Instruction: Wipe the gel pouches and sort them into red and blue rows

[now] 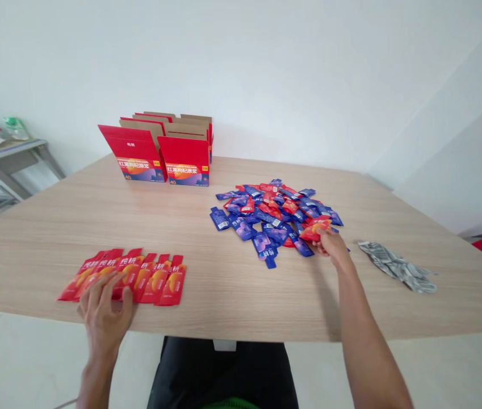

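Observation:
At the front left of the table, several red sachets point(171, 282) lie in an overlapping row, printed sides up. My left hand point(107, 307) rests on the lower part of this row, fingers spread and slightly bent. Right of the middle is a loose pile of blue and red sachets point(266, 213). My right hand point(329, 244) is at the pile's near right edge, its fingers pinching a red sachet point(314, 228) that overlaps the pile in view. Whether that sachet still touches the pile I cannot tell.
Open red cartons point(184, 156) stand at the back left of the wooden table point(232, 307). A grey-and-white crumpled cloth item point(396, 267) lies at the right. Beyond the table's left side is a grey shelf unit point(15, 165) with plastic bottles point(16, 128) on top.

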`<control>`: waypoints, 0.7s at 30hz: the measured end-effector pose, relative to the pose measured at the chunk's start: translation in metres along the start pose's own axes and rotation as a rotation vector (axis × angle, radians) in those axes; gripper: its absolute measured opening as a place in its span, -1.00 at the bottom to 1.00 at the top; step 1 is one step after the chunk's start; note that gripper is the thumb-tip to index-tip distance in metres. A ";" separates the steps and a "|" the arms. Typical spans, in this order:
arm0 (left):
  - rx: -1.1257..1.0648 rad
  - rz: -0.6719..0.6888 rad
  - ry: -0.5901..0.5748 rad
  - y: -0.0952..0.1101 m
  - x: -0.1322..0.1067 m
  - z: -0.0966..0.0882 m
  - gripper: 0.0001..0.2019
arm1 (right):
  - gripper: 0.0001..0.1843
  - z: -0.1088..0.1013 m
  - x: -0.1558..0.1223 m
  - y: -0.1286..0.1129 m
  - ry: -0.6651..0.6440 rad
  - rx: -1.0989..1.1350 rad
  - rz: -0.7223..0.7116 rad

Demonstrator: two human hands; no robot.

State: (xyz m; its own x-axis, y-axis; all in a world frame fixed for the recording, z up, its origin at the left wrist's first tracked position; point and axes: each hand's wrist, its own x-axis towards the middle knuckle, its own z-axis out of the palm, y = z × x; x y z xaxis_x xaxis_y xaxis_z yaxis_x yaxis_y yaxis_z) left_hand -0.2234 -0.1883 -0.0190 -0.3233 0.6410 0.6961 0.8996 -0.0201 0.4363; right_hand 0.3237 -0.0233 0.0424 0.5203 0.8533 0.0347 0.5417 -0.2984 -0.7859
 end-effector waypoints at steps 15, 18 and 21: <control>0.046 -0.017 -0.115 -0.007 0.006 0.001 -0.67 | -0.43 0.124 -0.158 -0.086 -0.844 0.549 -0.161; 0.056 -0.005 -0.118 -0.009 0.005 0.001 -0.66 | -0.46 0.150 -0.185 -0.104 -1.020 0.569 -0.184; 0.062 -0.009 -0.137 -0.010 0.004 0.002 -0.65 | -0.61 0.174 -0.211 -0.125 -1.135 0.556 -0.149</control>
State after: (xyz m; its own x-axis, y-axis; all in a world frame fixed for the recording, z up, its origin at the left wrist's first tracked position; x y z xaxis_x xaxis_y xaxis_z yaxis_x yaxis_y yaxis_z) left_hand -0.2333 -0.1842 -0.0213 -0.2917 0.7400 0.6061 0.9147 0.0305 0.4030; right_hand 0.0311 -0.0910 0.0260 -0.5255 0.8304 -0.1853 0.0541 -0.1847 -0.9813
